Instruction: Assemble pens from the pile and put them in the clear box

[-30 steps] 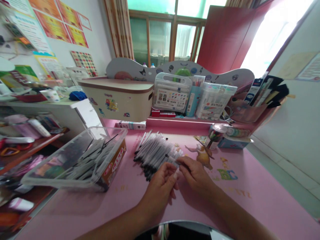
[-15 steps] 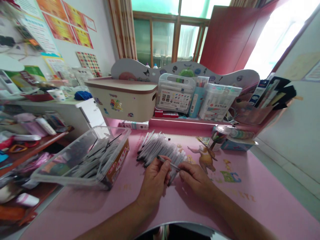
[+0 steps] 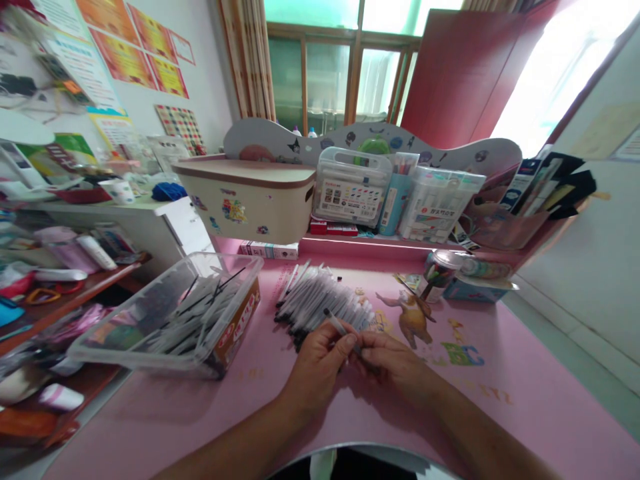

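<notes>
We have one pen [image 3: 336, 323] raised between both hands, just on the near side of the pen pile [image 3: 323, 297], over the pink counter [image 3: 240, 427]. Left hand [image 3: 316, 360]: thumb and fingers pinch the barrel, dark end sticking out to the far left. Right hand [image 3: 393, 360]: fingers close on the near end, hiding most of it. Clear tub [image 3: 239, 327] of thin sticks sits to the left, well apart from the hands. Small black piece [image 3: 339, 279] lies just beyond the pile. Handling, our guess: very light, stiff, smooth plastic, may roll or slip. Best hold is mid-barrel, thumb against index; go easy, as bending could crack it.
</notes>
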`<control>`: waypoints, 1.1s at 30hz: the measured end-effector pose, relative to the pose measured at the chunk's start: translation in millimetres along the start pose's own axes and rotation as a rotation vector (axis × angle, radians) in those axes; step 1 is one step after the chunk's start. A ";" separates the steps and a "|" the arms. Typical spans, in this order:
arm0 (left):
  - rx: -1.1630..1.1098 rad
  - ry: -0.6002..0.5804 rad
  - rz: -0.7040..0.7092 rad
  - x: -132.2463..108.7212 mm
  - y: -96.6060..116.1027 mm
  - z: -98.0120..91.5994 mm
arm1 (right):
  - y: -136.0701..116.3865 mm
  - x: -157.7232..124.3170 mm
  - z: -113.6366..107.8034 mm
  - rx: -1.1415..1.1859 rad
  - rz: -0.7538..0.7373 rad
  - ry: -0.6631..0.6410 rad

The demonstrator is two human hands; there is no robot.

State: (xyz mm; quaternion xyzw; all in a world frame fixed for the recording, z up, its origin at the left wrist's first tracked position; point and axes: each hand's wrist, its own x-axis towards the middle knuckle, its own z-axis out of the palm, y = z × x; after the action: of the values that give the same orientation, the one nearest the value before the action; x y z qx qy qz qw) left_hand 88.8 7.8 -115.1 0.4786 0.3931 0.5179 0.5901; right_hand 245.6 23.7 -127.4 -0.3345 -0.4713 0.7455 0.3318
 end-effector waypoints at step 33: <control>-0.178 0.066 -0.035 6.0 3.8 -8.9 | -0.1 -1.9 -6.5 -0.027 0.032 -0.077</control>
State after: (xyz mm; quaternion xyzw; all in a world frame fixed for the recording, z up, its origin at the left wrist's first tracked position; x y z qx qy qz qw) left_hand 80.2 15.2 -113.3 0.4000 0.3733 0.5557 0.6260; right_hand 251.9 25.3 -129.1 -0.3172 -0.4884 0.7567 0.2970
